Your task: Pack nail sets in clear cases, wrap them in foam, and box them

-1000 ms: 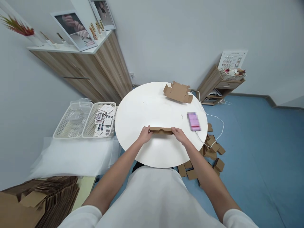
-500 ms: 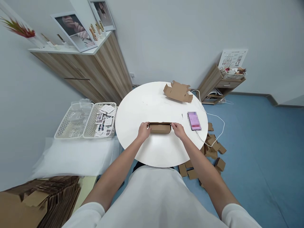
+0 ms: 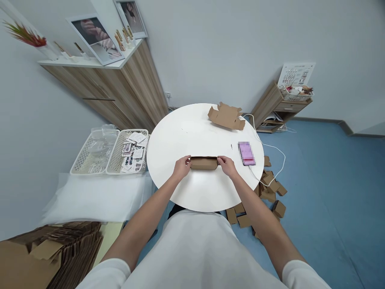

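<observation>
A small brown cardboard box [image 3: 204, 163] rests on the round white table [image 3: 192, 132], near its front. My left hand [image 3: 181, 168] grips the box's left end and my right hand [image 3: 227, 166] grips its right end, fingers curled on it. A flat unfolded cardboard blank [image 3: 226, 116] lies at the table's far side. A pink phone [image 3: 246, 153] lies to the right of my right hand, with a white cable [image 3: 272, 149] running off the table edge.
Two white baskets [image 3: 111, 152] with cards and clear packets stand left of the table. Flat cardboard blanks [image 3: 57, 249] are stacked at lower left. Small folded boxes [image 3: 264, 192] lie on the blue floor at right. A wooden cabinet [image 3: 120, 88] stands behind.
The box has been turned up from showing only a thin edge to showing its broad side. Both hands stayed on its ends and shifted slightly away from me.
</observation>
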Motion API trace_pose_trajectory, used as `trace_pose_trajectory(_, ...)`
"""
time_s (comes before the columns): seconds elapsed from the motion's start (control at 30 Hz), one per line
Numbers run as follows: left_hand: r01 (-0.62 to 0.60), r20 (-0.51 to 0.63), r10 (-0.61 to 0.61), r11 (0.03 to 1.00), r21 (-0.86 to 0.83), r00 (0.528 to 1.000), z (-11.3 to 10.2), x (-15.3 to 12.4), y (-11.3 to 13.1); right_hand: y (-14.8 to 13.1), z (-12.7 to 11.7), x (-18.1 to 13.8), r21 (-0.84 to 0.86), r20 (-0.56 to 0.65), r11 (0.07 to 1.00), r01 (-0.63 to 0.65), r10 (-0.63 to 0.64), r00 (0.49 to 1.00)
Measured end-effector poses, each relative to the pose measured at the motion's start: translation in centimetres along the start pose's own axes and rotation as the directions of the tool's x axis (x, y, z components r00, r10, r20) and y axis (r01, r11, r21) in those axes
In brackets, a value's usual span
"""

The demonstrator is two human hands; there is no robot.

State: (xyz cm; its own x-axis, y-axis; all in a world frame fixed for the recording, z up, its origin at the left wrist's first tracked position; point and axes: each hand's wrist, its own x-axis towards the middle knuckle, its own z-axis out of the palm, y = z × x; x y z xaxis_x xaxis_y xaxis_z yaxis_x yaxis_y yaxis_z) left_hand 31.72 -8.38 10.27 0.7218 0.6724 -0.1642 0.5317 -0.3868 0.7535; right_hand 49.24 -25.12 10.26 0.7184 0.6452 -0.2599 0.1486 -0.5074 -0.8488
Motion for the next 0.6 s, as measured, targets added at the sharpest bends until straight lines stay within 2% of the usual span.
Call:
trace_pose_trajectory(0.1, 0.010, -0.008, -0.010, 1.000, -0.024, 1.000, -0.2, -0.3, 0.2, -0.2, -0.2, -0.4, 0.017, 0.008, 1.000, -0.005, 0.005, 1.000)
trace_pose_trajectory(0.17, 0.038, 0.007, -0.037, 0.994, -0.104, 0.999, -0.2, -0.5, 0.3, -0.2, -0.3, -0.8, 0.079, 0.036, 0.997, -0.025, 0.022, 0.999)
trace_pose_trajectory(0.27, 0.128, 0.048, -0.120, 0.959, -0.253, 0.992, -0.1, -0.6, 0.2, 0.1, -0.3, -1.1, 0.174, 0.078, 0.981, -0.084, 0.071, 0.994)
trace_pose_trajectory(0.33, 0.198, 0.069, -0.186, 0.933, -0.301, 0.980, 0.0, -0.5, -0.2, 0.4, -0.2, -1.1, 0.176, 0.062, 0.979, -0.103, 0.093, 0.994)
trace_pose_trajectory(0.47, 0.270, 0.108, -0.249, 0.911, -0.312, 0.963, 0.3, -0.4, -0.8, 1.1, -0.1, -0.9, 0.149, 0.041, 0.980, -0.133, 0.128, 0.991)
trace_pose_trajectory(0.6, 0.258, 0.116, -0.234, 0.923, -0.287, 0.965, 0.4, -0.4, -1.0, 1.2, 0.1, -1.1, 0.132, 0.052, 0.981, -0.139, 0.133, 0.990)
